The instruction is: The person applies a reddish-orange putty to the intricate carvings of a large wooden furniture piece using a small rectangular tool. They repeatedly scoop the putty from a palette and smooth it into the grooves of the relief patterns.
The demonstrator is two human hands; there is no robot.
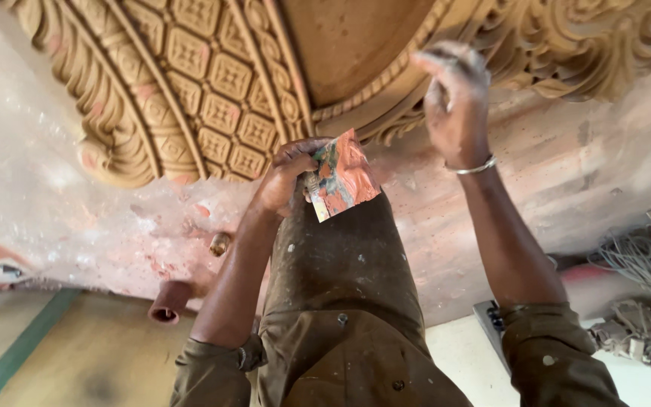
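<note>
Left hand (286, 177) grips orange-red folded packet (343, 177).

Paint-flecked olive shirt (340, 301), silver bangle (476, 166)

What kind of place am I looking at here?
Likely a building interior under decorative finishing: an ornate moulded plaster ceiling, rough unpainted surface around it, and loose wiring hanging at the right.

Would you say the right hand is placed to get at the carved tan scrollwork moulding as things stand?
Probably yes: the right hand is raised against the carved tan scrollwork moulding, with nothing between them.
</note>
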